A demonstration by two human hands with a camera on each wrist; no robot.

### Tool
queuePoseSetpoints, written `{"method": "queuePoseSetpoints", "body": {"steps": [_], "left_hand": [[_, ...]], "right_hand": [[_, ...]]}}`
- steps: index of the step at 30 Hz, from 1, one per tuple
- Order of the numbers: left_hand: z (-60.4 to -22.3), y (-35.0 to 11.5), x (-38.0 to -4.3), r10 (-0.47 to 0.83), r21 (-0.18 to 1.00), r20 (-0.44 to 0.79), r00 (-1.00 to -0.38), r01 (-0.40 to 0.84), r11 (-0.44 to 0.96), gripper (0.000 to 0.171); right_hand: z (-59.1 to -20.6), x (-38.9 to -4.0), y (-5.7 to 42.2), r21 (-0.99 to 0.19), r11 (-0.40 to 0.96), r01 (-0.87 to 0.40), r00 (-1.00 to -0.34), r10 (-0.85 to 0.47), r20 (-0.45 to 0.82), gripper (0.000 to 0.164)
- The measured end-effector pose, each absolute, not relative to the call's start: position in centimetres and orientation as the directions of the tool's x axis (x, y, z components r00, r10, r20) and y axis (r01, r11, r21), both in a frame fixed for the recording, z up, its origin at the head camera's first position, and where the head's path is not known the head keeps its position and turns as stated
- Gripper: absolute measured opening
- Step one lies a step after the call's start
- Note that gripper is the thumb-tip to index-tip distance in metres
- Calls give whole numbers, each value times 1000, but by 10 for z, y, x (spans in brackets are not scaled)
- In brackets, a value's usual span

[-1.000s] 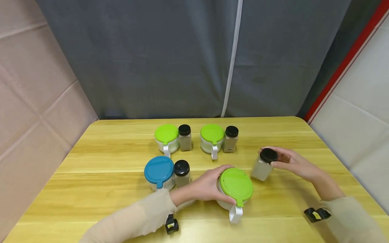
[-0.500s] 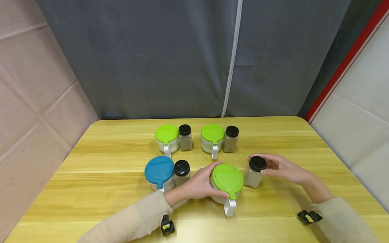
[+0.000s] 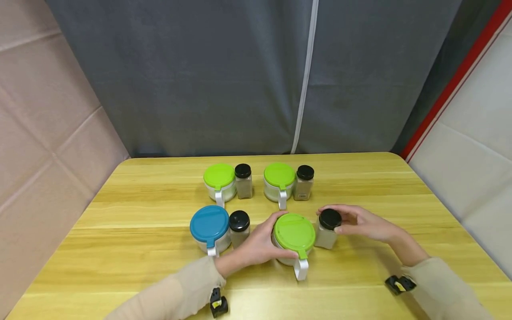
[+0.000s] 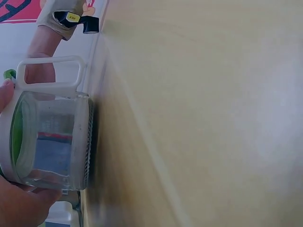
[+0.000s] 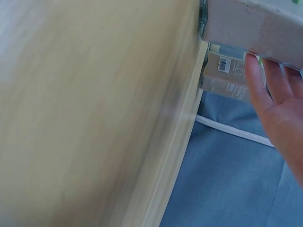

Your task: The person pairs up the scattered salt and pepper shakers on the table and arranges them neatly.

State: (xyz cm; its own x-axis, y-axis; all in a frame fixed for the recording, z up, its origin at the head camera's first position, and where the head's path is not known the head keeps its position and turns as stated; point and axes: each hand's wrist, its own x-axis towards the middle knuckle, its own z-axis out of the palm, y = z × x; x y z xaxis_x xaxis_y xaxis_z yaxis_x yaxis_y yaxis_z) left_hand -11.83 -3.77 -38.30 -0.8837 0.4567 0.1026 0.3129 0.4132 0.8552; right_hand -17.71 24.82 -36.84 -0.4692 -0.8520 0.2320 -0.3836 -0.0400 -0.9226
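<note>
My left hand (image 3: 262,245) grips a clear glass seasoning jar (image 4: 54,137) from its left side, fingers behind and thumb in front. That jar has a green lid (image 3: 294,232) and a white handle (image 3: 301,269) pointing toward me. Just right of it, my right hand (image 3: 366,224) holds a square spice bottle (image 3: 326,238) near its black cap (image 3: 330,219), thumb in front and fingers behind. In the right wrist view the fingers lie along the pale side of the bottle (image 5: 251,30). Jar and bottle stand upright side by side, close together.
Left of my left hand stand a blue-lidded jar (image 3: 210,227) and a black-capped bottle (image 3: 239,224). Farther back are two green-lidded jars (image 3: 219,178) (image 3: 279,177), each with a black-capped bottle (image 3: 243,182) (image 3: 304,183) at its right. A grey curtain (image 3: 216,80) hangs behind the wooden table (image 3: 132,213).
The left hand has moved the green-lidded jar left and slightly back. The right hand has brought the spice bottle left and toward me, keeping beside the jar.
</note>
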Motion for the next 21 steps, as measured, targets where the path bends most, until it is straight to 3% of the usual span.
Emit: {"method": "queuePoseSetpoints", "body": {"steps": [9, 15, 21], "left_hand": [[-391, -39, -117, 426, 865, 138, -894, 318, 389, 90], [-394, -39, -116, 403, 890, 160, -901, 309, 336, 91], [-395, -42, -114, 390, 878, 169, -905, 318, 358, 90]], "right_hand": [[-370, -178, 241, -916, -35, -400, -463, -855, 235, 49], [-370, -176, 237, -935, 22, -355, -523, -833, 179, 48], [-370, -176, 236, -956, 19, -291, -535, -832, 146, 44]]}}
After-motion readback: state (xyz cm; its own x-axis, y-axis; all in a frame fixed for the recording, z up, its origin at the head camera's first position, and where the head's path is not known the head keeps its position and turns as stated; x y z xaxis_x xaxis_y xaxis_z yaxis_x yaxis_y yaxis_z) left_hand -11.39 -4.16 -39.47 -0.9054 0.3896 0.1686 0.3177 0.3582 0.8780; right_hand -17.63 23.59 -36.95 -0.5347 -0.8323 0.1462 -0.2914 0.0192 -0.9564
